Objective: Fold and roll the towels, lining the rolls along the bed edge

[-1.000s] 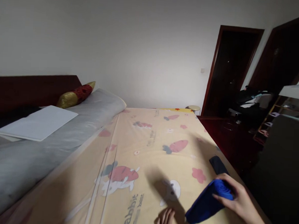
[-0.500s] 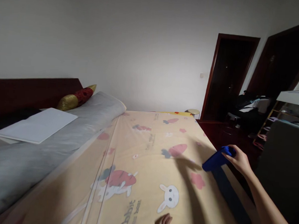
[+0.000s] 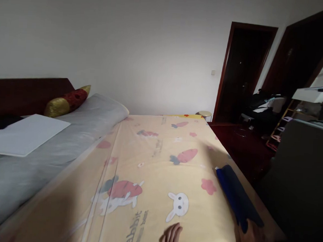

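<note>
A long dark blue cloth [image 3: 236,196] lies unrolled in a strip along the right edge of the bed. My right hand [image 3: 254,241] rests at the strip's near end, at the bottom right, fingers touching the fabric; whether it grips the cloth I cannot tell. My left hand [image 3: 172,240] shows only its fingertips at the bottom edge, lying on the yellow bedsheet [image 3: 158,179] printed with rabbits and carrots, holding nothing.
A grey rolled quilt [image 3: 53,143] runs along the bed's left side with a white board [image 3: 24,134] on it and a gold-and-red pillow [image 3: 66,101] by the dark headboard. Right of the bed are a dark floor, a doorway [image 3: 242,71], a stool [image 3: 205,113] and cluttered furniture.
The blue cloth, bunched in my right hand a second ago, was carried away along the bed edge and now lies flat as a strip. My right hand has drawn back to its near end.
</note>
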Tool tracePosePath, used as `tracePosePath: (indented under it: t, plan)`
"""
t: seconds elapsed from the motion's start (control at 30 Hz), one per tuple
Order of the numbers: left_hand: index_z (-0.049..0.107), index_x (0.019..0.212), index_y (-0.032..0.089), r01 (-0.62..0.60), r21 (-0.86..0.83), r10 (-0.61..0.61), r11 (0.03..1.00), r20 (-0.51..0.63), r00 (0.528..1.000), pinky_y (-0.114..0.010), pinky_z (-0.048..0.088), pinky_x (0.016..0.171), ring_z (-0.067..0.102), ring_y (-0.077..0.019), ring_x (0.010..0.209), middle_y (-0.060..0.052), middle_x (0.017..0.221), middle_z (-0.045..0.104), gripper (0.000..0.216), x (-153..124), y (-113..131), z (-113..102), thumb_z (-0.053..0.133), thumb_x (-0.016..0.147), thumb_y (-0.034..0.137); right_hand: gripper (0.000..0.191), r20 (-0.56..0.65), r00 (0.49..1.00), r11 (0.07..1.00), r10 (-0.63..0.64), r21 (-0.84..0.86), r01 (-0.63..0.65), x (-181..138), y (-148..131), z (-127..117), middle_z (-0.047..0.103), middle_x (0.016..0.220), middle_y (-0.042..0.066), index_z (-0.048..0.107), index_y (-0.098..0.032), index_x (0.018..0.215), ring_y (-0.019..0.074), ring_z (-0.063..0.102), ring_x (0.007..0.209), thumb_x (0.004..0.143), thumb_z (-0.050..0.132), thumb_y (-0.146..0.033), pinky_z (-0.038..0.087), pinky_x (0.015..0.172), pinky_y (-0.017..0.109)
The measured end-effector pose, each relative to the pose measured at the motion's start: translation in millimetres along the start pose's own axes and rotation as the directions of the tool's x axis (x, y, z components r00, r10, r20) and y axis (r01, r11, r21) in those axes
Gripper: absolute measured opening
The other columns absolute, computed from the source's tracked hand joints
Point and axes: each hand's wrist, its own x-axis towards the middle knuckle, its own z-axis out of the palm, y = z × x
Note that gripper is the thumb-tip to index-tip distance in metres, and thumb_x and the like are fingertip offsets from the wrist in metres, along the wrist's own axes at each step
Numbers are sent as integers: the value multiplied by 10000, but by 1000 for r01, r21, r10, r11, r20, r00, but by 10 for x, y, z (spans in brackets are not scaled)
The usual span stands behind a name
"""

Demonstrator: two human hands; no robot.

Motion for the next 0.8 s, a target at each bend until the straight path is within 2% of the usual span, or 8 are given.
tracePosePath:
  t: [0.1, 0.3, 0.4, 0.5, 0.6, 0.67, 0.77, 0.8]
  plan:
    - [593, 1159, 266, 4, -24, -3, 1000, 23, 1000, -404, 360, 984, 569, -227, 1154, -27, 1240, 658, 600, 13, 16, -35, 509, 583, 118, 351, -5, 998, 996, 60, -61, -60, -13, -55, -130, 680, 823, 139, 674, -199, 919, 321, 645, 736, 842, 404, -410, 491, 605, 431]
    - [606, 1150, 264, -4, -21, 4, 1000, 24, 1000, -404, 382, 966, 574, -230, 1145, -24, 1229, 664, 589, 25, 11, -54, 514, 584, 126, 336, 32, 999, 998, -5, -67, 7, 197, -110, -428, 667, 847, 109, 661, -273, 1014, 345, 639, 776, 812, 410, -369, 510, 647, 503]
    - [611, 1148, 259, -8, -9, 8, 1000, 10, 1000, -399, 390, 964, 579, -229, 1137, -25, 1222, 667, 596, 23, 10, -48, 517, 577, 117, 338, 29, 999, 1000, 16, -18, -15, 211, -165, -462, 651, 858, 119, 659, -272, 977, 374, 628, 779, 804, 399, -402, 498, 636, 540]
    - [610, 1152, 255, -28, 11, 27, 1000, 15, 1000, -397, 395, 964, 571, -230, 1149, -29, 1224, 665, 594, 23, 6, -47, 510, 582, 120, 431, -33, 993, 987, 114, 116, -109, 342, -216, -490, 630, 964, 170, 615, -190, 1072, 383, 623, 862, 832, 394, -472, 506, 693, 524]
    - [605, 1153, 259, -28, 2, 28, 1000, 18, 999, -396, 397, 965, 568, -226, 1155, -26, 1228, 663, 599, 24, 3, -50, 507, 578, 119, 493, -183, 963, 953, 197, 267, -144, 763, -141, -658, 601, 1052, 203, 562, -125, 1163, 374, 584, 1033, 851, 424, -480, 485, 854, 504]
    - [603, 1148, 264, -18, -8, 19, 1000, 8, 1000, -389, 397, 966, 579, -215, 1142, -13, 1214, 671, 616, 21, 6, -45, 508, 560, 108, 494, -326, 916, 946, 234, 293, -138, 1174, 8, -879, 598, 1085, 205, 572, -125, 1162, 378, 554, 1093, 846, 459, -487, 416, 961, 542]
    - [614, 1130, 268, -2, -8, 2, 1000, -22, 1000, -396, 404, 958, 593, -220, 1126, -9, 1195, 682, 617, 11, 15, -22, 507, 544, 105, 466, -480, 823, 918, 305, 380, -118, 1728, 280, -1315, 640, 937, 188, 632, -153, 1053, 343, 599, 990, 853, 448, -532, 434, 917, 507]
    - [619, 1121, 272, 7, -9, -7, 1000, -30, 1000, -403, 407, 951, 595, -228, 1124, -11, 1193, 683, 612, 8, 18, -13, 507, 543, 106, 431, -417, 868, 903, 269, 423, -77, 1835, 346, -1465, 646, 853, 163, 655, -196, 961, 302, 624, 882, 864, 432, -552, 466, 830, 461]
